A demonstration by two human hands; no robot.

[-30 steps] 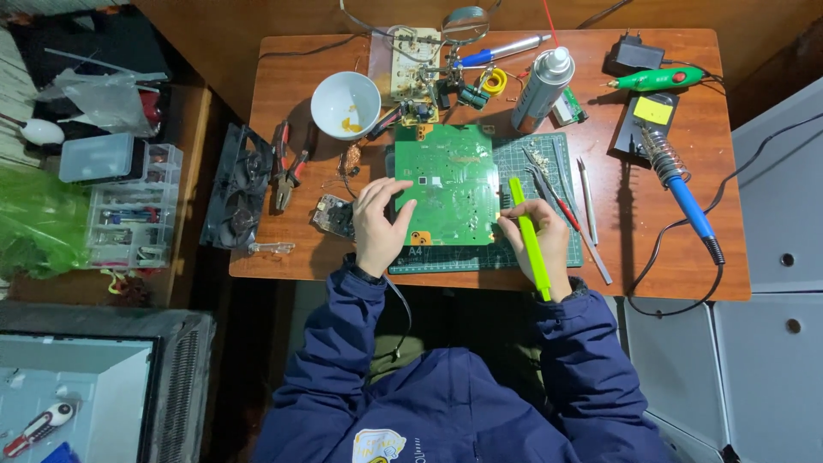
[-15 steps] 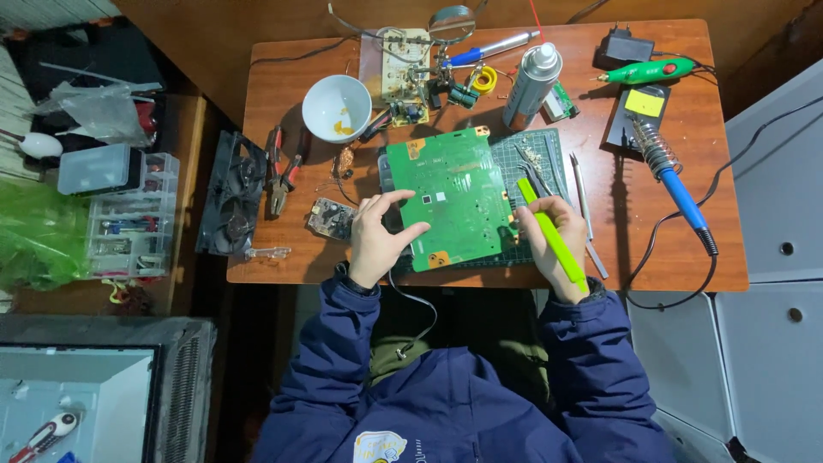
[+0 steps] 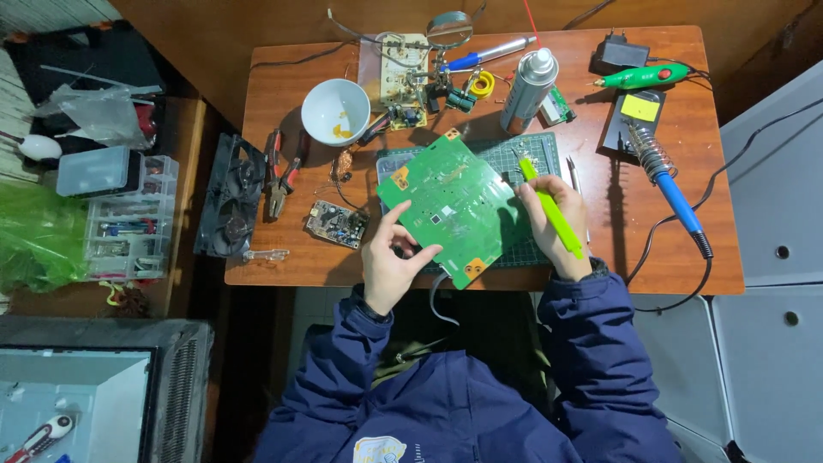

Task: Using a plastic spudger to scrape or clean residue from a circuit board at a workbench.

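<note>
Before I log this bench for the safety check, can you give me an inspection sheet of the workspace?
Surface: wooden table, with a green cutting mat under the work.
Job's things: green circuit board, tilted on the mat; lime-green tool.
Clutter: white bowl, spray can, pliers, small circuit board, black fan, blue-handled soldering iron, green rotary tool.
Hands: left hand grips the board's near edge; right hand holds the lime-green tool at the board's right side.
Cables: black cord runs off the table's right edge.
Surroundings: clear parts organiser and green plastic bag on the left, grey cabinets on the right.
</note>
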